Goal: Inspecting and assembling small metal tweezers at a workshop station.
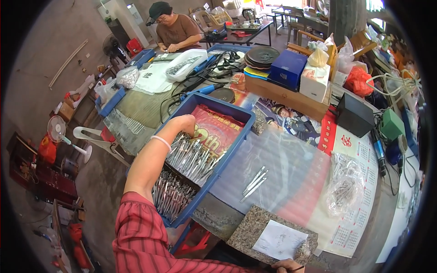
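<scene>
Left grip (183,123) — curled at rods (193,157)

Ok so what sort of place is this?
Probably a small workshop for handwork on metal parts: there's a blue plastic bin packed with slim metal pieces, a white tray of small parts, and another person working across the bench.

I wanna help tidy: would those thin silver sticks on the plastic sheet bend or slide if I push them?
The silver sticks look metallic, so they're probably stiff. They're thin, so likely light. The plastic sheet looks smooth, so they may slide.
</scene>
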Available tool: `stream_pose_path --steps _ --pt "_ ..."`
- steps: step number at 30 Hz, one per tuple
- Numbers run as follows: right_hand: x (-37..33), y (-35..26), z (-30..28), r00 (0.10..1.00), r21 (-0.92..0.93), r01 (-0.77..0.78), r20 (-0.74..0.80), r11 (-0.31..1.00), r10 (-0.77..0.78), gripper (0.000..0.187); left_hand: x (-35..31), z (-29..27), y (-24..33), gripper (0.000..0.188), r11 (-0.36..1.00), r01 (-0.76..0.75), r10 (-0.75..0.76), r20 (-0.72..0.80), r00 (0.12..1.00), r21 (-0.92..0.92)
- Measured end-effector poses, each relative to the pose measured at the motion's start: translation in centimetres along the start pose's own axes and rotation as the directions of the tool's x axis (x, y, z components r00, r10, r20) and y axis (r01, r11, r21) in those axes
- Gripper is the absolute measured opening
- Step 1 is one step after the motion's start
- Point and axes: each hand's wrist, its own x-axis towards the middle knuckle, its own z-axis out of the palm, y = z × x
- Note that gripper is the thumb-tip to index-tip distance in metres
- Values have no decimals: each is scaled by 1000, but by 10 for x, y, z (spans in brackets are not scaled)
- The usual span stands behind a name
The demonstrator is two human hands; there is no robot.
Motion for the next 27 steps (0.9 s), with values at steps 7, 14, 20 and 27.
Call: stream_pose_path --steps 7,14,20,27 --pt "1 0 1 999 -11 36 -1 999 -36 12 6 2 -16 27 998 -48 48 -13 999 -45" --pt "-4 -1 2 999 -36 31 -35 999 -32 9 -10 -18 -9 31 987 -107 91 -137 986 -120" --pt "-7 -7 4 998 -83 19 -62 996 -24 7 -46 -50 -10 29 963 -121 12 -409 913 -242" --pt "-11 -12 8 993 -69 25 -117 997 -33 4 -126 -90 46 25 884 -328 79 -584 808 -334"
